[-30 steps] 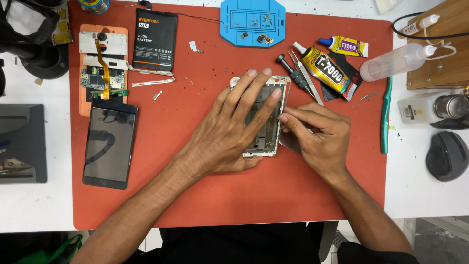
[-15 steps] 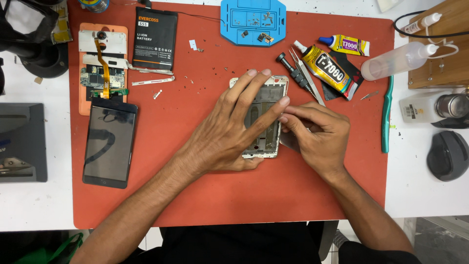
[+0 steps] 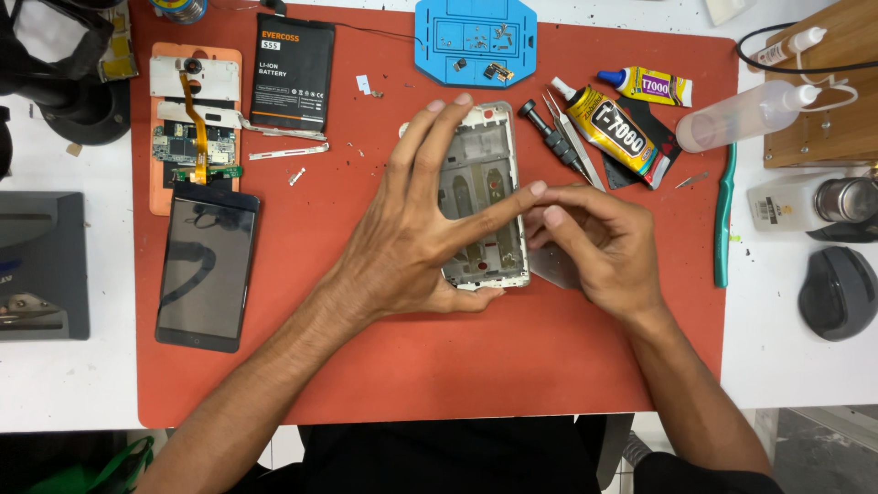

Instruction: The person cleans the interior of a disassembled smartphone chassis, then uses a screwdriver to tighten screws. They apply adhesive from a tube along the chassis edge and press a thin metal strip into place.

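Our left hand (image 3: 416, 242) lies spread, grip open, on the phone frame (image 3: 483, 174), while our right hand (image 3: 599, 242), beside the frame, pinches something too small to tell.

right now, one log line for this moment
left hand pressing phone frame | right hand pinching at frame's right edge | red mat | glue tube nearby

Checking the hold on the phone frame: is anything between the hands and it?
Nothing visible. The left hand lies flat on the phone frame, and the right hand touches its right edge, fingertips meeting the left forefinger.
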